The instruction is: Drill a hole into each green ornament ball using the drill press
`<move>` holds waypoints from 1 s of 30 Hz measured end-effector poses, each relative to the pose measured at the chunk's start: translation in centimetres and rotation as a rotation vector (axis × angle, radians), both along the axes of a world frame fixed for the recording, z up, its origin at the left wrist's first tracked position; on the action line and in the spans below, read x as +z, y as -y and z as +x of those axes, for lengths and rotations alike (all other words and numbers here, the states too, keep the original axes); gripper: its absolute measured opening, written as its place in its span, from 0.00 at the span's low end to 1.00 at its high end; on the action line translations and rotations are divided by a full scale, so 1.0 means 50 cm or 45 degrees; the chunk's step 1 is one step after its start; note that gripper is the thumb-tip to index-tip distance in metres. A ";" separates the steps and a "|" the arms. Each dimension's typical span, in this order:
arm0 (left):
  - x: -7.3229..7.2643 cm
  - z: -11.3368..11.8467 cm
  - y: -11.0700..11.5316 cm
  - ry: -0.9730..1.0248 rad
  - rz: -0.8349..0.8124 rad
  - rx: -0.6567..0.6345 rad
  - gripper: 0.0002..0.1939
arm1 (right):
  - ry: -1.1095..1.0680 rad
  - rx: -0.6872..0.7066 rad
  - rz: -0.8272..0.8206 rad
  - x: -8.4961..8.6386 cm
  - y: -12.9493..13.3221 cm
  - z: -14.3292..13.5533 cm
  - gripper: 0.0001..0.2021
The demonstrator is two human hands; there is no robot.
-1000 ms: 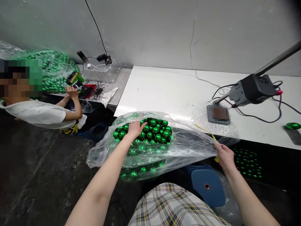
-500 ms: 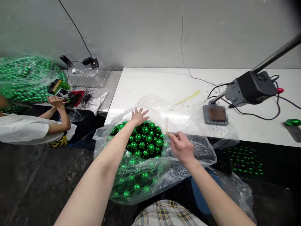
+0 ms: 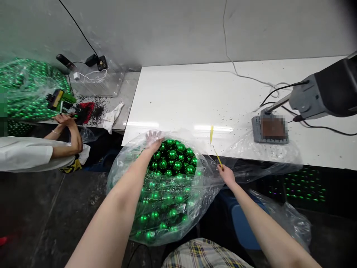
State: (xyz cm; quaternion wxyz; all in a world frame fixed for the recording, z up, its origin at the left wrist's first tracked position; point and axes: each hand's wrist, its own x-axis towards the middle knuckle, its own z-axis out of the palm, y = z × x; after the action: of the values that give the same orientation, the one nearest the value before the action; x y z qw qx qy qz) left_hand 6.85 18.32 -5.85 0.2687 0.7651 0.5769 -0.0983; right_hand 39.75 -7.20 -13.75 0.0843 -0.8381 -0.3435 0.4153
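Observation:
A large clear plastic bag [image 3: 205, 193] full of shiny green balls [image 3: 178, 154] lies in front of me, against the table's front edge, its mouth showing some balls uncovered. My left hand [image 3: 153, 140] rests at the far left of the mouth, fingers spread, with clear film over them. At the bag's right side, my right hand [image 3: 227, 175] is closed on one end of a thin yellow strip [image 3: 219, 157], which points up toward the table. Another yellow streak [image 3: 211, 134] shows just beyond its tip; whether it is the same strip I cannot tell.
On the white table [image 3: 178, 96] stands a grey device on an arm [image 3: 320, 93] with a ridged base [image 3: 256, 130] and cables. A co-worker's hands [image 3: 65, 120] are busy at left beside another bag of green balls [image 3: 33, 82]. A blue stool-like object [image 3: 245, 223] is below.
My right hand has moved right and slightly down with the yellow strip. My left hand has shifted left and is now under the film. The long yellow streak on the table has shortened.

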 end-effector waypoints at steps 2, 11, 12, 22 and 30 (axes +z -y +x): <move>0.012 0.022 0.038 0.007 0.067 -0.046 0.24 | -0.006 -0.077 0.128 0.010 0.010 -0.007 0.17; 0.030 0.050 0.180 0.276 -0.224 0.003 0.32 | -0.162 -0.223 0.457 0.051 0.062 -0.070 0.17; 0.036 0.051 0.181 0.397 -0.282 0.086 0.32 | -0.183 -0.232 0.464 0.050 0.067 -0.074 0.17; 0.209 0.109 0.244 1.780 -1.277 1.102 0.22 | -0.298 -0.291 0.508 0.063 0.114 -0.072 0.17; 0.284 0.139 0.280 1.964 -1.280 1.247 0.26 | -0.279 -0.233 0.444 0.060 0.147 -0.053 0.17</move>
State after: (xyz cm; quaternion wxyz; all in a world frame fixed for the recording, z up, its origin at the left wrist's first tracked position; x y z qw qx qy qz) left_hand 13.78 4.34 8.34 0.8624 0.1024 0.3885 0.3080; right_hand 37.10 -14.54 -10.76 0.3023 -0.7882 -0.3216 0.4288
